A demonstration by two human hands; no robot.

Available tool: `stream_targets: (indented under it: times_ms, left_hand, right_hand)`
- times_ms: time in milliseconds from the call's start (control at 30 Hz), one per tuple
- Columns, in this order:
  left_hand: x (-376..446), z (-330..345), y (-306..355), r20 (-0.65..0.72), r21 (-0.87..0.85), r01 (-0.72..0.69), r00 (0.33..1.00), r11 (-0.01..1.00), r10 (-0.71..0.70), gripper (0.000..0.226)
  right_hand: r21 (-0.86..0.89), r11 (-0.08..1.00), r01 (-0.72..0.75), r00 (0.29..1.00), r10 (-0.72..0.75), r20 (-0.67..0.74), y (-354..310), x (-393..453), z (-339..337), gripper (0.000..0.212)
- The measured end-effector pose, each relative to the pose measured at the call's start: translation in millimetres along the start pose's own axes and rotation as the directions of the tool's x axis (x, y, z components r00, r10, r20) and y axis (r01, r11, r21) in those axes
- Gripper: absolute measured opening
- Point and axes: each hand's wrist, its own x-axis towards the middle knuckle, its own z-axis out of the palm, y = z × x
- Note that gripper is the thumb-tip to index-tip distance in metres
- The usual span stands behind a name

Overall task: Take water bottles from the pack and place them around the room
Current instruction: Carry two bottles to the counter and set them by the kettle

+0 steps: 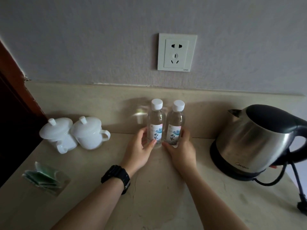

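Two clear water bottles with white caps stand upright side by side on the beige counter (149, 188), close to the back wall. The left bottle (156, 121) has my left hand (141, 151) wrapped around its lower part, thumb on the label. The right bottle (176, 123) is held the same way at its base by my right hand (181, 151). The two bottles almost touch. A black watch is on my left wrist. The pack is not in view.
Two white lidded cups (73, 133) stand at the left. Green sachets in a clear holder (43, 176) lie at the front left. A steel electric kettle (259, 140) on its black base sits at the right, with its cord trailing off the counter. A wall socket (177, 52) is above.
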Motion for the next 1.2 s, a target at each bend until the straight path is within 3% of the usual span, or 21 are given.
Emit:
stream_targets:
  times_ms: [200,267,367,433,533,633,700,800,900,967,1033,1200]
  left_hand:
    - [2.9,2.0,-6.5,0.011,0.009,0.024,1.0,1.0,-0.024,0.048]
    - [1.2,2.1,1.6,0.015,-0.021,0.029,0.999,0.999,-0.029,0.055]
    - [-24.2,0.4,19.4,-0.002,-0.028,0.086,0.996,0.996,-0.086,0.076]
    - [-58.0,-7.5,37.9,-0.092,-0.067,0.069,0.993,0.995,-0.075,0.067]
    - [-127.3,-53.8,75.6,-0.262,-0.062,-0.105,0.961,0.993,0.085,0.035]
    - [-187.8,-133.6,115.3,-0.451,0.08,-0.2,0.867,0.977,0.214,0.019]
    - [-228.2,-199.6,130.2,-0.6,0.18,-0.182,0.758,0.967,0.255,0.017]
    - [-296.9,-297.3,123.2,-0.801,0.212,-0.067,0.56,0.975,0.213,0.019]
    - [-376.2,-377.8,102.8,-0.908,0.188,0.089,0.394,0.978,0.139,0.013]
    - [-424.5,-420.5,95.4,-0.937,0.194,0.17,0.324,0.966,0.131,0.019]
    - [-466.6,-457.2,92.1,-0.957,0.191,0.226,0.259,0.955,0.131,0.012]
    - [-542.1,-531.8,76.5,-0.989,0.127,0.263,0.106,0.956,0.102,0.015]
  right_hand:
    - [0.029,0.999,-0.013,1.0,0.013,0.001,4.1,1.3,1.5,0.063]
    - [0.044,0.999,-0.027,1.0,0.028,-0.011,4.5,2.0,0.4,0.077]
    - [0.182,0.966,-0.186,0.98,0.195,-0.031,3.0,-17.5,-8.1,0.101]
    - [0.296,0.932,-0.21,0.967,0.243,-0.079,-6.6,-42.4,-15.1,0.09]
    - [0.433,0.894,-0.114,0.99,0.138,-0.025,-51.5,-93.2,-9.9,0.055]
    - [0.637,0.771,-0.014,0.983,-0.107,0.151,-120.0,-147.1,21.3,0.039]
    - [0.728,0.685,-0.023,0.924,-0.264,0.277,-171.3,-186.9,51.7,0.04]
    - [0.773,0.628,-0.084,0.767,-0.454,0.453,-243.1,-248.4,107.7,0.04]
    - [0.767,0.616,-0.178,0.58,-0.564,0.588,-306.7,-313.6,163.8,0.037]
    - [0.77,0.611,-0.184,0.463,-0.637,0.617,-343.8,-357.2,199.3,0.033]
    - [0.79,0.589,-0.172,0.37,-0.704,0.606,-379.1,-399.8,231.1,0.029]
    - [0.83,0.524,-0.192,0.288,-0.778,0.558,-444.5,-483.0,297.1,0.018]
